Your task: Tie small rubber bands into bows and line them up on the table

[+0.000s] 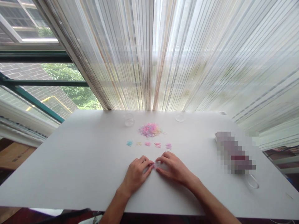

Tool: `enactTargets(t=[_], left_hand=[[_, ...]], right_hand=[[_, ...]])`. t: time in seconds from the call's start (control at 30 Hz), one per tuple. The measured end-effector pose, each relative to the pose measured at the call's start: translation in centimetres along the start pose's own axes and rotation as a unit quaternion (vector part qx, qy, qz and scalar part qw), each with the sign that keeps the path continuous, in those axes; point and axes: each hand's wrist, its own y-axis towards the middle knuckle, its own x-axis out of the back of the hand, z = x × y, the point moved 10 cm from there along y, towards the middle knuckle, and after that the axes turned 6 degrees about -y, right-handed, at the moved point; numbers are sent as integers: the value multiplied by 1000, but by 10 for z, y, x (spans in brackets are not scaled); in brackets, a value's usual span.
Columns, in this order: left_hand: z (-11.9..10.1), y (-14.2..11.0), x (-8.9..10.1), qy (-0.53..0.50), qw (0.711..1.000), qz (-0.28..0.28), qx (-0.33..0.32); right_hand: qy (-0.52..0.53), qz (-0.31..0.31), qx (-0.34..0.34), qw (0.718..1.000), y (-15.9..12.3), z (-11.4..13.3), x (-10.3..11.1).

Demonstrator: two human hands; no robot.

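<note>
Just below a row of small coloured bunches, my left hand point(137, 174) pinches a tiny pink-purple piece point(154, 165) between thumb and forefinger. My right hand point(173, 168) faces it, with thumb and forefinger apart at the tips and close to the same piece. Whether the right fingertips touch it is too small to tell. The row holds a teal bunch point(129, 143), a yellow bunch point(139, 143), a pink bunch point(147, 144), a coral-pink bunch point(157, 145) and a purple bunch point(168, 146). Behind them lies a loose pile of thin pastel pieces point(150, 129).
A clear round container point(129, 120) stands back left of the pile, and a clear round lid point(179, 118) lies back right. A blurred-out pouch-like object point(233, 152) with a loop rests on the right of the white table point(81, 165). Striped curtains point(130, 56) hang along the far edge.
</note>
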Motion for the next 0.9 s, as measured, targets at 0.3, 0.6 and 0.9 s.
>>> enactTargets(t=[0.3, 0.6, 0.9], left_hand=[[1, 1, 5, -56, 998, -6, 15], [1, 3, 7, -70, 997, -6, 22], [4, 3, 4, -65, 997, -6, 27]], right_hand=[[32, -24, 21, 999, 1, 1, -1], [52, -13, 9, 999, 1, -2, 2], [51, -11, 5, 999, 0, -7, -1]])
